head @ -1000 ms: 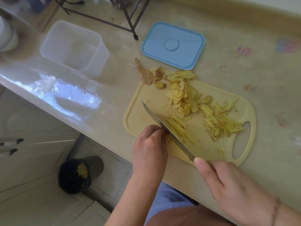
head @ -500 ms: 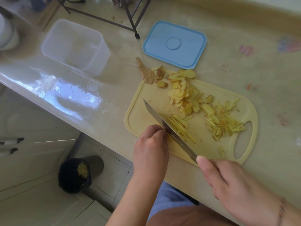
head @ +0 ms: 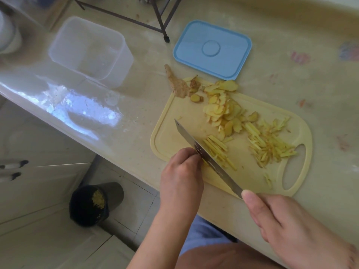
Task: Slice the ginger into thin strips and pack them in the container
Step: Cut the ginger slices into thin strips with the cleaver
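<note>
On the yellow cutting board [head: 171,133] lie a heap of ginger slices [head: 221,111], a pile of cut strips [head: 270,144] near the handle hole, and a small row of fresh strips [head: 215,146] beside the knife [head: 206,154]. My right hand [head: 287,228] grips the knife handle, forefinger stretched along the blade's back. My left hand [head: 180,173] has its fingers curled on a ginger slice right against the blade; the slice itself is hidden. The clear plastic container [head: 89,49] stands apart at the far left, with nothing in it.
The container's blue lid [head: 212,48] lies beyond the board. A piece of ginger peel [head: 176,82] hangs over the board's far corner. A metal rack's leg [head: 165,33] stands behind. Below the counter edge is a black bin [head: 93,202] on the tiled floor.
The knife and both hands keep almost the same place at the board's near edge; the blade has shifted very slightly. The piles have not moved.
</note>
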Tool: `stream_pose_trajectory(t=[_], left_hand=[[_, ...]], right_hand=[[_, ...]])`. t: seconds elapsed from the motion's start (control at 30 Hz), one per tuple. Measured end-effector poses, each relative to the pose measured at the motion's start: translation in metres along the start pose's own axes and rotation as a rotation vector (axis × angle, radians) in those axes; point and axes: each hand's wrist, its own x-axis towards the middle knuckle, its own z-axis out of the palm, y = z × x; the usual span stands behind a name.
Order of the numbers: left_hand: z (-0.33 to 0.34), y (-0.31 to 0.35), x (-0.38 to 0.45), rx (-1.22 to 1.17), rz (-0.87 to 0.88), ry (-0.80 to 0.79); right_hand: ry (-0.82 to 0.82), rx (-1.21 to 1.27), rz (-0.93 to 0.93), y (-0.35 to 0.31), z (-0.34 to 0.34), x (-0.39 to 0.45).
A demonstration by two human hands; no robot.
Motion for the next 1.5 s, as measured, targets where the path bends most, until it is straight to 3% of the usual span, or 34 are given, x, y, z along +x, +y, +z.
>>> stream_pose_trajectory(t=[0.5, 0.77, 1.1, 1.5], left_hand=[[0.004, -0.006, -0.001, -0.058, 0.004, 0.03], [0.002, -0.011, -0.006, -0.116, -0.029, 0.036], [0.008, -0.005, -0.011, -0.099, 0.043, 0.111], [0.011, -0.008, -0.007, -0.015, 0.126, 0.096]], right_hand=[[0.026, -0.02, -0.02, 0.004, 0.011, 0.01], [-0.095, 0.274, 0.108, 0.0, -0.006, 0.004], [-0.048, 0.049, 0.03, 0.006, -0.007, 0.005], [-0.055, 0.078, 0.024, 0.01, 0.002, 0.019]])
